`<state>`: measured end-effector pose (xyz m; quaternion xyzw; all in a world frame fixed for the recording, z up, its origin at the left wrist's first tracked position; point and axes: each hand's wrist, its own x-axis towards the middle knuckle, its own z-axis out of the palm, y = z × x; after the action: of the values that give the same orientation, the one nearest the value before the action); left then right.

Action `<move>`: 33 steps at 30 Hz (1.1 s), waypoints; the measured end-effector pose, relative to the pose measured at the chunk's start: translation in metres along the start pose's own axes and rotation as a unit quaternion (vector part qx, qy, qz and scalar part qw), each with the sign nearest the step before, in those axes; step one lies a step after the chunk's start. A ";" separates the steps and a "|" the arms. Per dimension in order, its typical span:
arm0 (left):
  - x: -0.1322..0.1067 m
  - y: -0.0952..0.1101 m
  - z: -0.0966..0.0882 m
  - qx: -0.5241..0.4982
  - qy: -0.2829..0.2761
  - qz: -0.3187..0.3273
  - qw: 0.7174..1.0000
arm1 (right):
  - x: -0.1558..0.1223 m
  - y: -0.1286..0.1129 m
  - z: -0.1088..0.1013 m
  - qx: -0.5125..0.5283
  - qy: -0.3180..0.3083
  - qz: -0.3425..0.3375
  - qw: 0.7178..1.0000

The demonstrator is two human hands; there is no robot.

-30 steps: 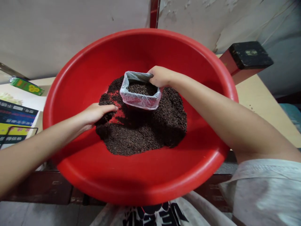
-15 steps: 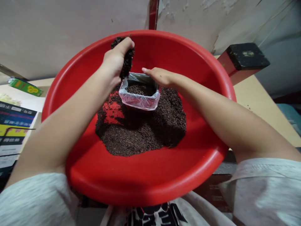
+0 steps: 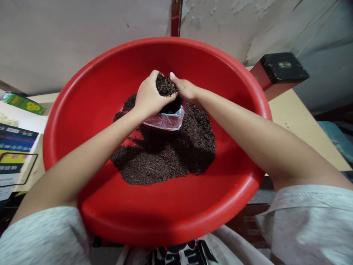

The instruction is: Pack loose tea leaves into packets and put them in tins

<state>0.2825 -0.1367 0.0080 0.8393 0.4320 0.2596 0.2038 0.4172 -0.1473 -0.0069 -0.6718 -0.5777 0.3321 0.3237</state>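
Note:
A big red plastic basin (image 3: pixel 165 221) holds a pile of dark loose tea leaves (image 3: pixel 165 158). In the pile stands a small container lined with a clear plastic bag (image 3: pixel 167 120), partly filled with the same leaves. My left hand (image 3: pixel 150 95) is cupped over the bag's mouth, closed round a handful of tea leaves (image 3: pixel 164 85). My right hand (image 3: pixel 184 89) is at the bag's far right rim, fingers together beside the handful; what it grips is hidden.
Printed cartons and papers (image 3: pixel 16 147) lie at the left, with a green box (image 3: pixel 23 103) behind them. A red post with a black top (image 3: pixel 281 70) stands at the right on a pale tabletop (image 3: pixel 303 125). A wall runs behind.
My left hand scooped leaves from the pile's left side, lifted them high, then came down over the bag's mouth. My right hand stayed at the bag's rim.

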 end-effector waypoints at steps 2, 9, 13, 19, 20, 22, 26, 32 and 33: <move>-0.003 -0.002 0.001 0.055 -0.034 0.013 0.998 | -0.001 0.000 -0.001 0.007 -0.004 0.009 1.000; -0.020 -0.001 -0.012 0.144 -0.033 0.068 0.987 | -0.009 -0.007 -0.004 -0.058 -0.027 -0.002 0.998; -0.028 0.000 -0.011 0.138 -0.086 0.070 0.984 | -0.008 -0.007 -0.003 -0.082 -0.019 0.007 0.996; -0.044 0.014 -0.004 0.185 -0.194 0.077 0.960 | -0.005 -0.004 -0.002 -0.093 -0.016 0.003 0.995; -0.045 0.015 -0.006 0.184 -0.219 0.095 0.954 | -0.005 -0.004 -0.002 -0.096 -0.016 0.004 0.995; -0.045 0.017 -0.011 0.167 -0.271 0.150 0.936 | -0.006 -0.004 -0.002 -0.101 -0.018 0.006 0.995; -0.043 0.009 -0.019 0.099 -0.270 0.199 0.937 | -0.006 -0.004 -0.003 -0.110 -0.024 -0.009 0.994; -0.024 -0.073 -0.032 0.110 0.141 0.059 0.982 | -0.007 -0.005 -0.004 -0.113 -0.017 0.009 0.993; -0.022 -0.093 -0.032 0.143 0.123 -0.014 0.982 | -0.007 -0.005 -0.004 -0.115 -0.016 0.015 0.993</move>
<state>0.1946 -0.1005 -0.0252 0.8153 0.4982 0.2935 0.0304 0.4163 -0.1533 0.0000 -0.7076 -0.6070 0.2788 0.2303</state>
